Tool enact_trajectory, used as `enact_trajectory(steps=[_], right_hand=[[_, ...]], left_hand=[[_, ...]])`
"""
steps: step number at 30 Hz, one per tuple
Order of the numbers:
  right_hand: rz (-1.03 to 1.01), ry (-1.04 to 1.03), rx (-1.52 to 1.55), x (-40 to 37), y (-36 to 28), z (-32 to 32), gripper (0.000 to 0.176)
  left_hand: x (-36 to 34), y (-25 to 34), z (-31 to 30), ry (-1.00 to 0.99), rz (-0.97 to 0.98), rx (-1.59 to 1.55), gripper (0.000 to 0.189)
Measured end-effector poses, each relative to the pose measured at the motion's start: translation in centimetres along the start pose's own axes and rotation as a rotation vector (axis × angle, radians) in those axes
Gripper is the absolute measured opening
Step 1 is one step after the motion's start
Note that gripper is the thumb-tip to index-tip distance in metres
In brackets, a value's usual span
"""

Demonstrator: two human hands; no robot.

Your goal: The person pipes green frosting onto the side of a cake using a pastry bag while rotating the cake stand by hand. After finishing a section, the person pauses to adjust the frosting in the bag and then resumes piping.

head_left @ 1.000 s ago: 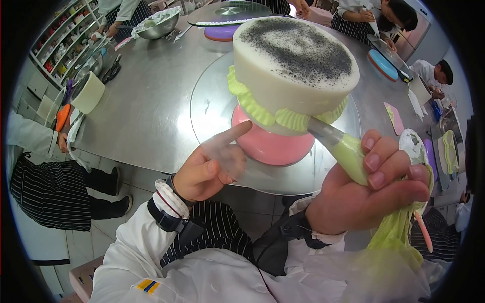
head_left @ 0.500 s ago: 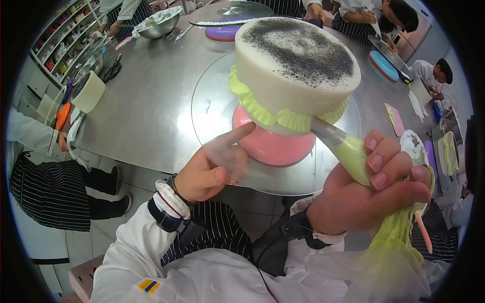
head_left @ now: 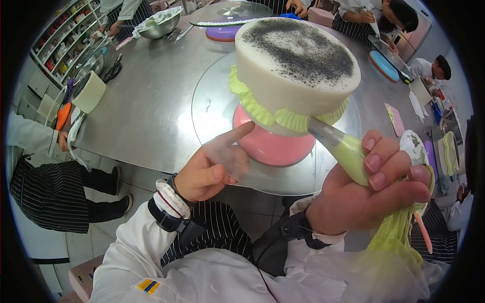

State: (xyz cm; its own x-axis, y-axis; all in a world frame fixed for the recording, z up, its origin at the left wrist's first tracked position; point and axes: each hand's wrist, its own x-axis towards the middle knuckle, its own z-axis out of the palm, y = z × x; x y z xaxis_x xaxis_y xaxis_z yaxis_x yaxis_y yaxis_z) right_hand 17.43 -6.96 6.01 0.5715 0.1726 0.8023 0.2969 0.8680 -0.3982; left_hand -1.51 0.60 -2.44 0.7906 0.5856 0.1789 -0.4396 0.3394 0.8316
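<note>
Under turntable rim (head_left: 283, 188) | left hand (head_left: 207, 174) fingers blurred, index out | right hand (head_left: 364, 197) squeezes piping bag (head_left: 349, 155)

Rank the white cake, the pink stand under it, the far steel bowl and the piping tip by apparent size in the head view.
1. white cake
2. pink stand
3. steel bowl, far off, so its rank is unsure
4. piping tip, close to the camera

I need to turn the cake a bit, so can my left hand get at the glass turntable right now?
Probably yes. The left hand is at the near edge of the glass turntable, forefinger stretched out, with nothing between. The right hand and its piping bag are off to the side.
</note>
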Motion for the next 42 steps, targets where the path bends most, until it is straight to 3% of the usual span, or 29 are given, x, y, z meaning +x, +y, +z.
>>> enact_trajectory(steps=[18,42], right_hand=[[0.0,0.007,-0.021,0.06,0.06,-0.15,0.028],[0.012,0.018,-0.029,0.12,-0.14,0.05,0.028]], left_hand=[[0.19,-0.2,0.01,-0.019,0.043,-0.031,0.087],[0.1,-0.09,0.08,0.002,0.019,-0.024,0.093]])
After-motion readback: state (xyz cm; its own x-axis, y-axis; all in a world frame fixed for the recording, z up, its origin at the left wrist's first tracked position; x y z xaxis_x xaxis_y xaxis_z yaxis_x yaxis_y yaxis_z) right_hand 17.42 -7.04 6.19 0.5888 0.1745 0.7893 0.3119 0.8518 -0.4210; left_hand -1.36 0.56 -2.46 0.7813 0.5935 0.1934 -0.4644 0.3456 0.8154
